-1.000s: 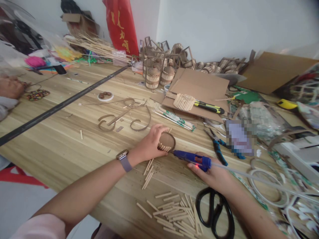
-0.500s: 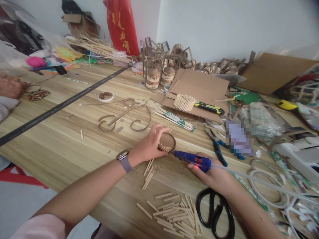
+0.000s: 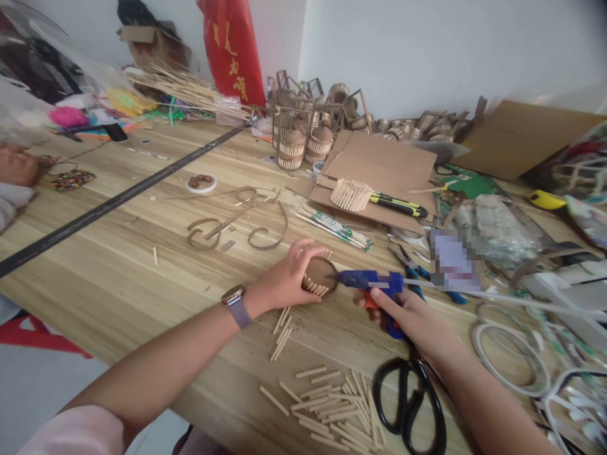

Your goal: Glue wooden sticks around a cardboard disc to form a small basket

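My left hand (image 3: 291, 275), a watch on its wrist, curls round a small round cardboard piece (image 3: 318, 270) edged with short wooden sticks, keeping it tilted just over the table. In my right hand (image 3: 403, 309) is a blue glue gun (image 3: 370, 279) with an orange trigger and a long clear glue stick coming out of its back. The nozzle points left, at or very near the right edge of the round piece; whether it touches I cannot tell. Loose short sticks (image 3: 332, 404) are scattered below my hands, and black-handled scissors (image 3: 408, 401) lie beside my right forearm.
Pliers (image 3: 408, 262), tape rolls (image 3: 512, 360) and plastic scraps crowd the right side. Behind stand a cardboard sheet (image 3: 379, 164) with a utility knife (image 3: 398, 204) and several small stick lanterns (image 3: 291, 146). Another person's hand (image 3: 19, 165) is at the far left, past a black strip (image 3: 123, 199).
My right hand has turned the glue gun upright, and its nozzle has risen from the lower edge of the round piece to its right side. My left hand has barely moved.
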A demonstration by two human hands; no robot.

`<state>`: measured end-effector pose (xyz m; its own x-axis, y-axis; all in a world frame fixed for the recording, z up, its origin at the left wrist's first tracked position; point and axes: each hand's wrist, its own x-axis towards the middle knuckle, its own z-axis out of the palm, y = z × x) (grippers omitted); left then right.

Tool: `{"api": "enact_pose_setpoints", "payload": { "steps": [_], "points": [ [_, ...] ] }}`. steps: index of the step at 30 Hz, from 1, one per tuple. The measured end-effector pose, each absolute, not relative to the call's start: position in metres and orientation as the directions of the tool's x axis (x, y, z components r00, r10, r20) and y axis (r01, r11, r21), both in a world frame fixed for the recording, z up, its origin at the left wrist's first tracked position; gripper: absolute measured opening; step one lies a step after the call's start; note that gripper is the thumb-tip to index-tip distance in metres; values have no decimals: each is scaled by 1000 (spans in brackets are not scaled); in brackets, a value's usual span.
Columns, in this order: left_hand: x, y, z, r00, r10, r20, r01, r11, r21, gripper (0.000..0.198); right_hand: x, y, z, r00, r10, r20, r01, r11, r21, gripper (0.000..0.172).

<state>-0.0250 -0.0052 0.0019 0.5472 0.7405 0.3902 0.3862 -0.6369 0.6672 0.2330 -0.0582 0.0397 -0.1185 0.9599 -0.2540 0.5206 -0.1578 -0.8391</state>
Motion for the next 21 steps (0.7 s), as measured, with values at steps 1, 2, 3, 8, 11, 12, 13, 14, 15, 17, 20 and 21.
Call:
{"api": "enact_pose_setpoints", "payload": {
  "steps": [1,2,3,8,11,12,13,14,15,17,20,21],
  "points": [
    [-25,-5,1,552,738,388,383,-637,669,96,233,-57,41,-127,946,-299,479,-206,-853,62],
    [-25,-5,1,555,737,386,381,-637,670,96,233,-56,41,-127,939,-320,470,-227,-853,62],
    [-25,-5,1,557,736,384,379,-637,671,97,235,-54,42,-121,941,-317,499,-218,-839,61],
    [-25,-6,4,564,740,367,382,-627,679,95,246,-54,43,-100,993,-55,873,61,-483,48],
    [-24,-7,7,563,738,372,388,-633,670,94,234,-71,50,-209,949,234,929,267,-255,40],
    [-24,-8,8,565,736,372,388,-635,668,93,224,-81,53,-293,915,276,904,359,-230,34],
    [-25,-8,8,568,736,369,389,-635,668,93,212,-92,55,-389,873,294,852,462,-248,28],
    [-25,-8,8,569,737,365,390,-632,669,93,198,-104,57,-488,823,289,780,560,-280,21],
    [-25,-8,7,567,740,362,393,-630,670,94,182,-116,56,-560,780,279,715,625,-313,17],
    [-25,-8,6,563,743,363,399,-628,668,96,153,-139,48,-702,651,290,570,757,-319,14],
    [-24,-8,3,551,745,375,405,-633,660,99,127,-160,27,-745,474,470,491,866,-95,12],
    [-24,-8,3,548,746,377,406,-632,660,99,125,-162,21,-757,464,461,497,866,-55,14]
  ]
}}
